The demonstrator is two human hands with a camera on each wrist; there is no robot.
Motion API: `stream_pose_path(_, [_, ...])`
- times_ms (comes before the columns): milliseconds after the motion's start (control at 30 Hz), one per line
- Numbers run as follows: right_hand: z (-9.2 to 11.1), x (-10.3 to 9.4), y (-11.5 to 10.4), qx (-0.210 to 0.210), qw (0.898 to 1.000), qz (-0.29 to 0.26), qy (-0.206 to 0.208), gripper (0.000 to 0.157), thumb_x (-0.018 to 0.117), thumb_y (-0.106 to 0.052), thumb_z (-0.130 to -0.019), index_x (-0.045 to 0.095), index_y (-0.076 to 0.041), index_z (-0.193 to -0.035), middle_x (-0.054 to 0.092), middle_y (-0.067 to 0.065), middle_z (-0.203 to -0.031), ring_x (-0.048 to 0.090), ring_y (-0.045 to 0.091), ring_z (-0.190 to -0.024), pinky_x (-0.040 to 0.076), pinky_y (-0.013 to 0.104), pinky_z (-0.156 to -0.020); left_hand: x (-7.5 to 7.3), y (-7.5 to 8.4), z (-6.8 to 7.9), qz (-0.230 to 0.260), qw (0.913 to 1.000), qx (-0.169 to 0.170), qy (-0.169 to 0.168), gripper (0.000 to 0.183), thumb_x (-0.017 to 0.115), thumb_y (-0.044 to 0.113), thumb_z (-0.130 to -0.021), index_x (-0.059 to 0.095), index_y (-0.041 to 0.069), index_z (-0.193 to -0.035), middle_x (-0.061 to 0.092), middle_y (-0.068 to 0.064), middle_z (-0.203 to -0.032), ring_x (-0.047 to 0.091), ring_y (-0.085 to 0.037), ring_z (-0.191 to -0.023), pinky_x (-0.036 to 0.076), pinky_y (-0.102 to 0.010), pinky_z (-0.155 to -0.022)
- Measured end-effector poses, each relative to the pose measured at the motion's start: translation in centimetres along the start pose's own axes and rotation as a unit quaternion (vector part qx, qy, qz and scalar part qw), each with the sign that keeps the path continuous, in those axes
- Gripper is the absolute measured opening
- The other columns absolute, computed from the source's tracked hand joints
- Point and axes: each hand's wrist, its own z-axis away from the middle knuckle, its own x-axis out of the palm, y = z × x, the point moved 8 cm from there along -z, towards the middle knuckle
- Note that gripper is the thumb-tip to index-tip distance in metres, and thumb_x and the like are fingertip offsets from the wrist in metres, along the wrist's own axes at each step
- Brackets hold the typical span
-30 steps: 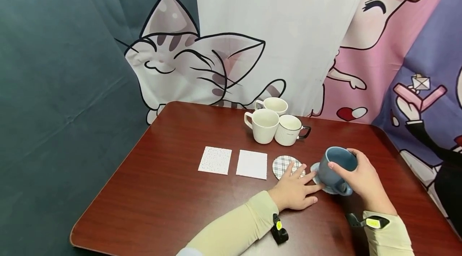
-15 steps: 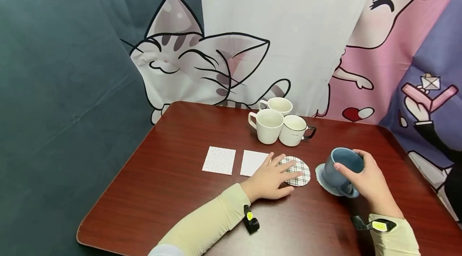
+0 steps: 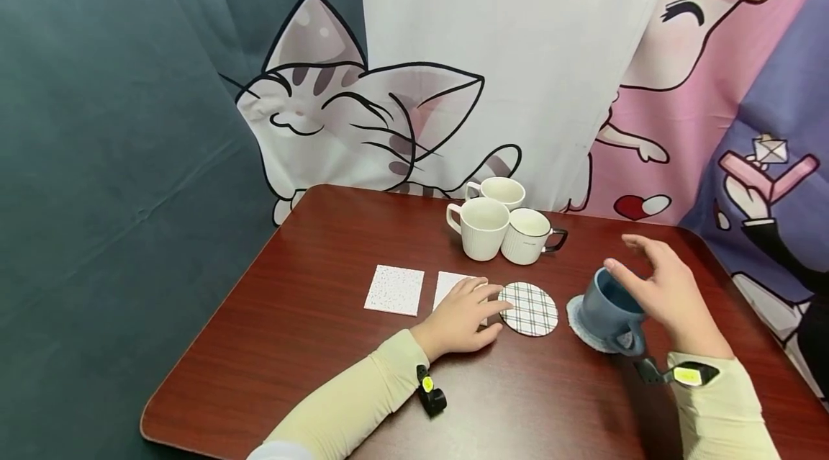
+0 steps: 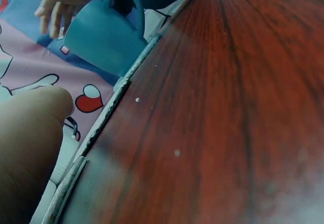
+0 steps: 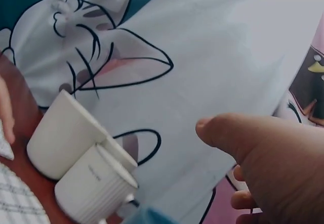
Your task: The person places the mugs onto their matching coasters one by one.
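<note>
Held right grip [image 3: 670, 294], wide, over blue mug [image 3: 605, 317], toward right edge of bench [image 3: 291, 330]; left grip [image 3: 456, 323], loosely spread, over white coaster [image 3: 444, 285].

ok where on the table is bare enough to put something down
Bare: the table left of the speckled coaster, and its front between the two sleeves. Crowded: further back, where three white mugs cluster, and around the plaid coaster, between left hand and blue mug.

Table [image 3: 291, 301]: reddish-brown, wood-grained, with rounded far corners. Toward the table's far edge, two white-handled mugs [image 3: 482, 233] stand grouped with a black-handled mug [image 3: 523, 240], all upright. Behind the table hangs a fabric backdrop [image 3: 550, 50], bearing a grey-and-white cat print [image 3: 369, 136].
</note>
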Motion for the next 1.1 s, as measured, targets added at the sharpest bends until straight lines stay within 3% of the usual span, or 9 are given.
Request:
stream_pose_path(300, [-4.3, 2.2, -1.0, -0.019, 0.997, 0.01, -0.068, 0.057, 0.062, -0.043, -0.084, 0.048, -0.007, -0.126, 0.054, 0.02, -0.116, 0.047, 0.038, -0.108, 0.034, 0.058, -0.087, 0.7, -0.4, 0.7, -0.01, 0.9995, -0.001, -0.03, 0.041, 0.046, 0.045, -0.088, 0.053, 0.033, -0.127, 0.045, 0.002, -0.135, 0.034, -0.029, -0.127, 0.023, -0.046, -0.103])
stream_pose_path(567, [-6.4, 4.2, -1.6, -0.019, 0.994, -0.001, -0.106, 0.059, 0.059, -0.047, -0.085, 0.05, -0.005, -0.125, 0.056, 0.021, -0.114, 0.05, 0.037, -0.105, 0.039, 0.057, -0.084, 2.0, -0.4, 1.1, -0.037, 0.995, 0.005, -0.093, 0.042, 0.042, 0.052, -0.09, 0.049, 0.038, -0.129, 0.04, 0.007, -0.14, 0.026, -0.027, -0.132, 0.018, -0.054, -0.103])
stream_pose_path(833, [-9.3, 6.4, -2.2, -0.009, 0.987, 0.023, -0.159, 0.065, 0.057, -0.049, -0.085, 0.045, -0.004, -0.13, 0.052, 0.021, -0.122, 0.048, 0.039, -0.111, 0.037, 0.056, -0.088, 2.4, -0.5, 1.1, -0.042, 0.9943, 0.006, -0.098, 0.043, 0.04, 0.053, -0.091, 0.048, 0.039, -0.13, 0.04, 0.008, -0.14, 0.027, -0.025, -0.131, 0.018, -0.053, -0.103])
stream_pose_path(1100, [-11.3, 10.1, -2.4, -0.03, 0.978, 0.048, -0.203, 0.081, 0.062, -0.048, -0.082, 0.033, 0.003, -0.138, 0.044, 0.027, -0.129, 0.042, 0.042, -0.116, 0.033, 0.057, -0.092, 2.2, 0.2, 0.9, -0.046, 0.995, 0.012, -0.087, 0.044, 0.042, 0.052, -0.089, 0.048, 0.037, -0.13, 0.042, 0.008, -0.138, 0.037, -0.022, -0.123, 0.029, -0.046, -0.097])
